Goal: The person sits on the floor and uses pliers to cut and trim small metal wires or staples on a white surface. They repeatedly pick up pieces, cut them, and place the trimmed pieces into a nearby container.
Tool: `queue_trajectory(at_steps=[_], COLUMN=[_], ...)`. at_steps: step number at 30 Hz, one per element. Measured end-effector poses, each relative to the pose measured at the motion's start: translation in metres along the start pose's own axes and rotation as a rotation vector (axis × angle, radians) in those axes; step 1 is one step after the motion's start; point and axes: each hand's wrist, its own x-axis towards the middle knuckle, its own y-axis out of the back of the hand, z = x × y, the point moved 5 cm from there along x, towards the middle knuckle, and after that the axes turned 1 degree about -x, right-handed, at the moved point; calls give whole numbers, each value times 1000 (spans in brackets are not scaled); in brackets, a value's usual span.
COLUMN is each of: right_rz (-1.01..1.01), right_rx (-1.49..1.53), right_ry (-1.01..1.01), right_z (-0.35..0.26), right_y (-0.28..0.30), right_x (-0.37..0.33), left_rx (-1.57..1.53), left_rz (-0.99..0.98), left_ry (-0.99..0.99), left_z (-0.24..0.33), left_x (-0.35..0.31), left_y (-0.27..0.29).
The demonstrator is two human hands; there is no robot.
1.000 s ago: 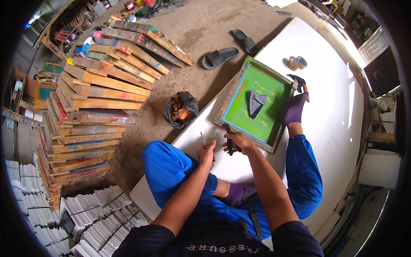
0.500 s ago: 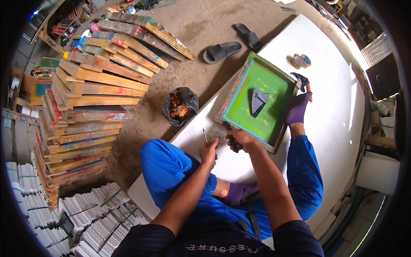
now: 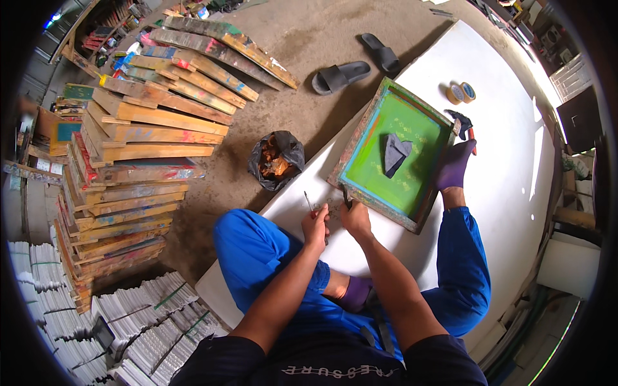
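My left hand [image 3: 315, 229] is closed around a screwdriver [image 3: 309, 202], whose thin metal shaft points up and away; its red handle is mostly inside my fingers. My right hand [image 3: 358, 220] grips a black-handled tool [image 3: 346, 195] at the near left corner of a wooden screen-printing frame [image 3: 351, 143]. The tool's kind is hidden by my fingers. Green mesh [image 3: 368, 168] with pale yellow marks fills the frame, and a folded grey cloth [image 3: 397, 153] lies on it. Small dark bits are scattered on the white board between my hands.
The white board [image 3: 496, 167] carries two tape rolls [image 3: 459, 93] and a red-handled tool beside my foot [image 3: 456, 164]. On the floor are a black bag of orange-brown scraps [image 3: 277, 161], black slides [image 3: 341, 77], stacked wooden frames [image 3: 161, 135] and bundled white sheets [image 3: 154, 309].
My right hand has turned and shifted slightly left and down, with the black-handled tool now more upright at the frame's corner. My left hand keeps the screwdriver almost in place.
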Motion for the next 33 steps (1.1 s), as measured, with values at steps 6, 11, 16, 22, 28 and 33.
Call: queue_trajectory(at_steps=[6,11,16,22,28,33], right_rz=[49,-190,-576,-774,-706,-754], right_rx=[-85,-44,1,344,632,645], right_ry=[44,260,45,-14,-234,-263], right_z=[-17,-9,-14,13,-6,-17], right_y=[9,3,9,-2,28,33], right_x=[-23,-56,-70,-59,-28,-3], left_rx=[28,-43,-121,-46,163,156], left_rz=[-31,-151,-248,-11,37,68], left_ry=[31,90,127,60,26,-6], left_z=[2,9,-4,-3,-3,0], left_x=[-3,-12,-3,-1,-4,-6], left_y=[10,6,9,14,16,11])
